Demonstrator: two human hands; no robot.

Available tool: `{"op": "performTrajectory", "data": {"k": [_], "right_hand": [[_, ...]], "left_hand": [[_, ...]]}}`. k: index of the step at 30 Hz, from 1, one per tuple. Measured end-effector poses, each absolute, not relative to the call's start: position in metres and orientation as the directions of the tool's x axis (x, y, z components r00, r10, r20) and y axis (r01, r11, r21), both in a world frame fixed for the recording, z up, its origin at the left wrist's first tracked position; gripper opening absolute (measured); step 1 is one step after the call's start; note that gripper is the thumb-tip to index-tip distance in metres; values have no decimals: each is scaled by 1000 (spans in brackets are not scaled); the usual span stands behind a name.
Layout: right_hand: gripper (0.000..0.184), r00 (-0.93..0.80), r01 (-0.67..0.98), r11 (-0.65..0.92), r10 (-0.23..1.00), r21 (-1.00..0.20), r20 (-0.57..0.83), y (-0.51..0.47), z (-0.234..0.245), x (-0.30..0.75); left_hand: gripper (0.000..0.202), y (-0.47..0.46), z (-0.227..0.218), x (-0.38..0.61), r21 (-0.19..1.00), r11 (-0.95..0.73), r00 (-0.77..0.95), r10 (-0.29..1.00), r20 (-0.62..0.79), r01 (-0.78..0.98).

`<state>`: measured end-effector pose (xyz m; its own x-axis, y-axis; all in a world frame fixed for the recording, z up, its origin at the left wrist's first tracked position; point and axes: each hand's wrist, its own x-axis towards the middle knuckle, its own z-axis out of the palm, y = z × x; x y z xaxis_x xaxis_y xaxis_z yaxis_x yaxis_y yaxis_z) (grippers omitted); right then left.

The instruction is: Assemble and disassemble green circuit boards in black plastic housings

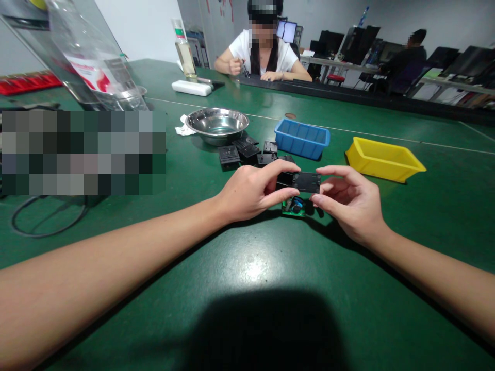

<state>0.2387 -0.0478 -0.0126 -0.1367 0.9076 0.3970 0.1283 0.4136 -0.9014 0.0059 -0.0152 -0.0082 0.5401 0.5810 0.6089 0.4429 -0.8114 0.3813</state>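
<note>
black casing: was held up in front of the person, long side roughly level, between both hands; black casing (307, 182), flat dark face toward the viewer
left grip: left hand (245, 191) was closed on the casing, index finger along the top edge, thumb under the bottom edge; its left part sat inside the grip, partly hidden by fingers
right grip: right hand (356, 203) had thumb and index finger pinched at the casing's right end, lower and upper corners; most of the casing lay outside this grip, to its left
circuit board: green circuit board (294, 207) showed just below the casing, partly covered by it
black parts: loose pile of black parts (230, 156) lay beyond the left hand
metal bowl: metal bowl (216, 136) stood behind the pile
bins: blue bin (297, 143) stood beyond the casing, yellow bin (386, 164) farther right
table: green table (425, 216) was under everything
across: another person (284, 54) sat at the far side
</note>
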Motion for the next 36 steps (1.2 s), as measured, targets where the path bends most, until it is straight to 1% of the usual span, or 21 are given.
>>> {"op": "performTrajectory", "data": {"k": [4,9,12,19,28,36], "right_hand": [[39,-113,156,421,906,-894,407,-48,-11,237],[35,-113,141,441,897,-886,428,-48,-9,237],[36,-123,135,448,893,-884,433,-48,-10,238],[36,-114,108,435,899,-894,424,-47,-11,238],[38,-122,69,401,912,-913,391,-48,-9,237],[41,-133,56,413,906,-909,403,-48,-10,237]], "left_hand": [[37,-15,-8,6,391,-807,543,589,599,443],[41,-15,-8,6,385,-818,551,573,607,427],[42,-16,-8,7,384,-824,550,565,616,416],[38,-17,-7,7,403,-808,540,588,602,431],[35,-17,-8,7,388,-827,538,560,630,406],[36,-18,-8,7,390,-825,533,562,632,408]]}}
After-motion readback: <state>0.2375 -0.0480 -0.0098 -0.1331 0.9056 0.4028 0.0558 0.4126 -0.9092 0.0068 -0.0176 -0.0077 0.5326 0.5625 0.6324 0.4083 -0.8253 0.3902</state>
